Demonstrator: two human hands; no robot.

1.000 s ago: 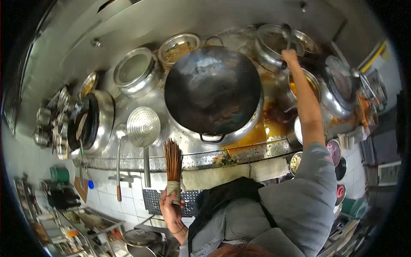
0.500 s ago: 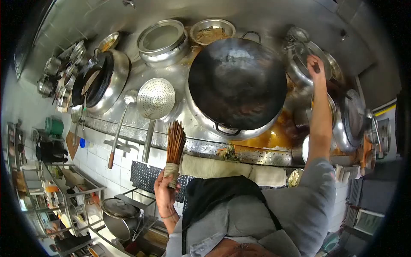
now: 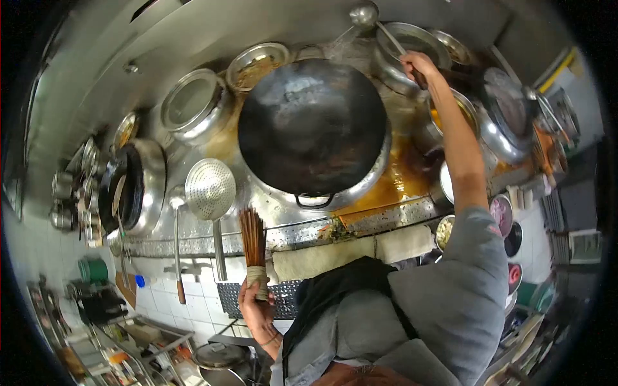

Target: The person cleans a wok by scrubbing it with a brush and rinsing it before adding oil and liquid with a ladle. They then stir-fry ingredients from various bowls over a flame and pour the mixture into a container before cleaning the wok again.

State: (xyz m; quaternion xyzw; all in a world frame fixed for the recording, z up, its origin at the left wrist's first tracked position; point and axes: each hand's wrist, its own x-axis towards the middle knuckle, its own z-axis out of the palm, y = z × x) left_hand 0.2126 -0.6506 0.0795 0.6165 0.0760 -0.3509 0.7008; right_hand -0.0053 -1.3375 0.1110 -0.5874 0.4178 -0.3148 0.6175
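Observation:
My left hand (image 3: 257, 309) is closed around the bound base of a bamboo wok brush (image 3: 253, 238), its bristles pointing up toward the stove. My right hand (image 3: 421, 65) reaches far forward, wrapped round the wooden handle of a ladle (image 3: 365, 14). The ladle's bowl is raised beyond a metal pot (image 3: 412, 40), and a thin streak of what looks like water runs down and left from it. Between my hands, a large black wok (image 3: 313, 128) sits on its burner ring; its inside looks wet and dark.
A perforated skimmer (image 3: 210, 188) and a second ladle (image 3: 178, 241) lie left of the wok. Behind them stand a round metal pot (image 3: 193, 106) and a bowl of scraps (image 3: 257, 64). Folded cloths (image 3: 325, 258) line the stove's front edge, near some vegetable bits (image 3: 336, 228).
My right hand has swung the ladle up and left over the back of the stove, where a streak of liquid now shows. The view has shifted; my left hand still holds the brush.

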